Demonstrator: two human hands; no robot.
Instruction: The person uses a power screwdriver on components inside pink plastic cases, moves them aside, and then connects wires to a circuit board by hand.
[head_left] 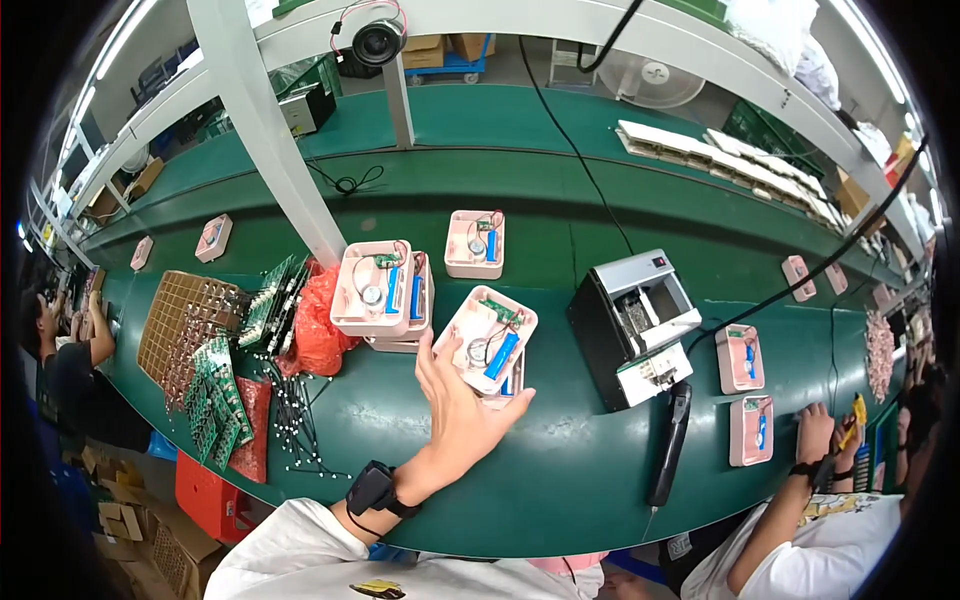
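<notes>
My left hand (455, 405) is closed around the near corner of a pink plastic case (465, 325), fingers along its left side and thumb at the right. Inside that open case are a blue cylindrical battery (502, 355), a small green circuit board (500, 311) and thin wires. It sits tilted over another pink case, mostly hidden beneath it. To the left stands a stack of similar cases (368, 318), and one more case (475, 262) lies behind. My right hand is not in view.
A grey-black screw feeder (597, 345) stands to the right, with a black electric screwdriver (672, 440) before it. Left are a red bag (318, 320), green circuit boards (208, 405), black wires (295, 425) and a brown tray (165, 320). Co-workers sit at both sides.
</notes>
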